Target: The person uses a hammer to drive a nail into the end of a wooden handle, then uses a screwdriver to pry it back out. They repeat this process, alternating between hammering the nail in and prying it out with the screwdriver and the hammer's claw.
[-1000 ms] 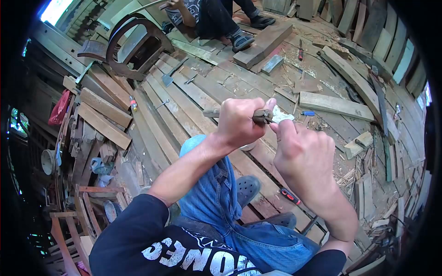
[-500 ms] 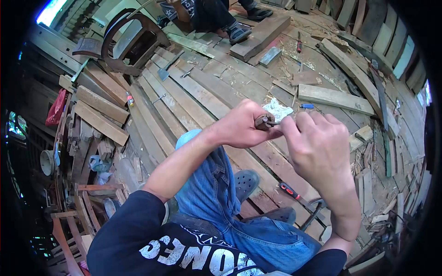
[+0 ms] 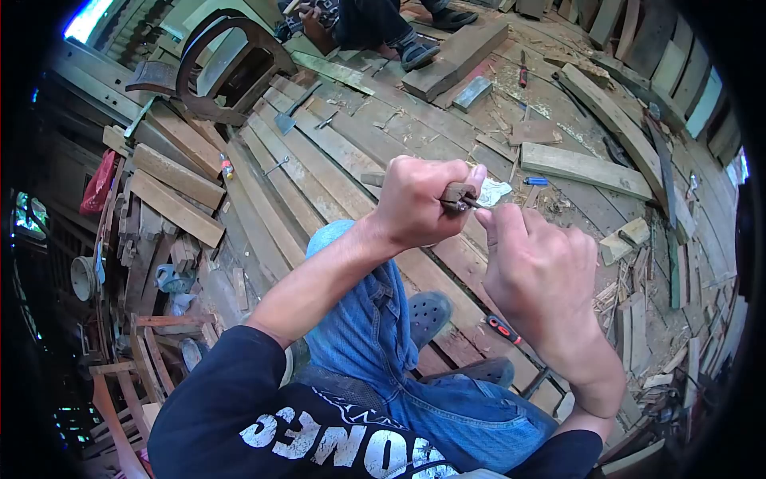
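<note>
My left hand [image 3: 419,199] is wrapped round a brown wooden piece [image 3: 458,195], whose end shows beside the thumb. My right hand [image 3: 542,271] is closed in a pinch on a thin dark rod [image 3: 474,204], which meets the end of the wooden piece. Most of the rod is hidden by the fingers. Behind my hands a white crumpled cloth or paper [image 3: 493,191] lies on the plank floor, with a blue object [image 3: 536,181] to its right. A red-and-black handled tool [image 3: 503,329] rests below, beside my right wrist.
Another person [image 3: 383,28] sits at the top, by a thick beam [image 3: 459,60]. A curved wooden frame [image 3: 227,72] stands at upper left. Stacked boards [image 3: 177,209] lie left. A long pale block [image 3: 586,170] and wood scraps lie right.
My left hand has tilted more upright, and a flat wooden end now shows behind it. The wooden piece has turned slightly, and my right hand has shifted a little left and down.
</note>
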Demonstrator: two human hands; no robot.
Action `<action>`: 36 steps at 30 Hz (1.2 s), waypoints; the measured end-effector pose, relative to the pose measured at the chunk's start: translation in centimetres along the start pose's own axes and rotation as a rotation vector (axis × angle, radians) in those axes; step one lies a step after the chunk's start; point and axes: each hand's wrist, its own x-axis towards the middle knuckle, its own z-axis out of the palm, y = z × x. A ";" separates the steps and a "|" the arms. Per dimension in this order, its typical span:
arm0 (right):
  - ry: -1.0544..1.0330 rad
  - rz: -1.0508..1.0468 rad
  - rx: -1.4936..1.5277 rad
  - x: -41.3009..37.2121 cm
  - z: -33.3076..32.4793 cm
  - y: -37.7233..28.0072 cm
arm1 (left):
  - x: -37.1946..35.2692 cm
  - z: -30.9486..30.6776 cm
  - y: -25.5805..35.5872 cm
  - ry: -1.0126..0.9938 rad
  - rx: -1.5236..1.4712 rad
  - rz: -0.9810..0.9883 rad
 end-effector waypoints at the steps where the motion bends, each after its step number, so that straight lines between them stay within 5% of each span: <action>1: 0.001 0.001 0.000 -0.1 0.5 0.0 | 0.0 -0.1 -0.1 0.006 0.024 0.003; 9: 0.317 -0.012 -0.048 -0.2 3.3 0.0 | -0.4 0.2 0.1 0.039 -0.013 -0.109; 14: 0.437 -0.030 0.031 0.3 5.3 -0.3 | 0.6 -1.0 1.2 0.251 -0.259 -0.549; 19: 0.555 -0.044 0.207 0.7 5.1 0.6 | 0.1 -1.4 0.6 0.251 -0.296 -0.496; 21: 0.538 -0.049 0.248 0.8 4.3 0.6 | 0.3 -1.5 0.7 0.243 -0.146 -0.230; 26: 0.409 -0.069 0.448 0.7 2.4 0.5 | 0.2 -1.4 0.6 0.166 -0.104 -0.117; 36: 0.317 -0.096 1.045 1.5 0.5 2.2 | 0.3 -0.6 0.8 0.092 -0.148 -0.093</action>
